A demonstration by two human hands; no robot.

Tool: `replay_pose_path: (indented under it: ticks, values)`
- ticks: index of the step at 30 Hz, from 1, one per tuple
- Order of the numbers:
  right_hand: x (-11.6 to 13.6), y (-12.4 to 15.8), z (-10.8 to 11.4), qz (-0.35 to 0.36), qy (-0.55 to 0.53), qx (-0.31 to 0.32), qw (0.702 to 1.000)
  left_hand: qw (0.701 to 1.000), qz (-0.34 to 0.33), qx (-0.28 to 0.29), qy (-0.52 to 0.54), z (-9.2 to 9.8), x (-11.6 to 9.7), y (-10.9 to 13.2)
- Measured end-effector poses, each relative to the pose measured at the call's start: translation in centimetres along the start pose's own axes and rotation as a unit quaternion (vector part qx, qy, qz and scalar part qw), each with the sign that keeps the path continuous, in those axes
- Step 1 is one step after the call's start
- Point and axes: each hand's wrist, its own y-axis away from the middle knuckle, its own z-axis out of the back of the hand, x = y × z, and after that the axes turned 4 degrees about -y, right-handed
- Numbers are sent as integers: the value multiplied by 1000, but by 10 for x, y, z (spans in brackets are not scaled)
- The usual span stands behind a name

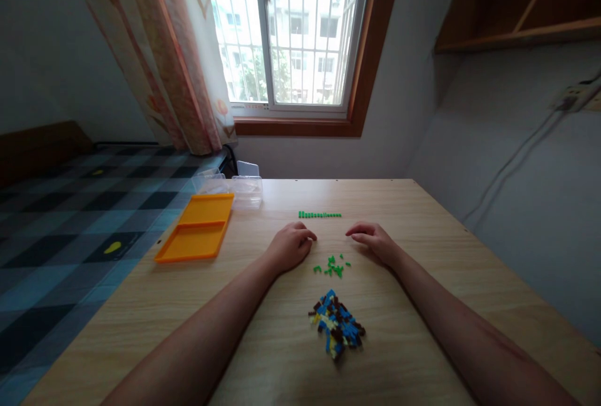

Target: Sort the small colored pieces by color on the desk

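Both hands rest on the wooden table at either side of some small green building bricks. My left hand (292, 246) lies left of the loose green bricks (334, 266), its fingers loosely bent and pointing right, with nothing visible in them. Across from it, my right hand (373, 242) has its thumb and forefinger stretched out to the left, slightly apart and holding nothing. Beyond the hands, a neat row of green bricks (320, 214) runs from left to right. Closer to me sits a heap of blue, brown and pale yellow bricks (337, 323).
An orange divided tray (188, 243) stands on the left of the table (460, 293). Behind it are clear plastic boxes (246, 190). A bed (66, 237) adjoins the table's left side, and a window (300, 37) with a curtain (173, 49) is ahead.
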Motion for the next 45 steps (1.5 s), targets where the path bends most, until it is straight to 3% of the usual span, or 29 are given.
replay_pose_path:
  ticks: [3,7,12,22,28,32,38,45]
  values:
    - [-1,7,2,-39,-35,1,999,1000,6,1,7,1,-1,0]
    - [-1,9,4,-40,-45,21,998,999,17,3,30,4,-2,1]
    - [2,9,1,21,22,84,996,996,37,13,75,10,-2,-1]
    - [18,22,-16,129,155,176,963,985,112,-30,125,8,1,-6]
    - [22,21,-16,160,197,177,951,974,171,-68,134,4,-9,2]
    - [23,21,-17,172,220,172,945,977,159,-53,136,3,-17,7]
    - [26,23,-20,162,226,167,946,994,108,-14,24,2,-25,7]
    - [10,13,-13,114,223,48,967,997,81,4,-12,2,-29,9]
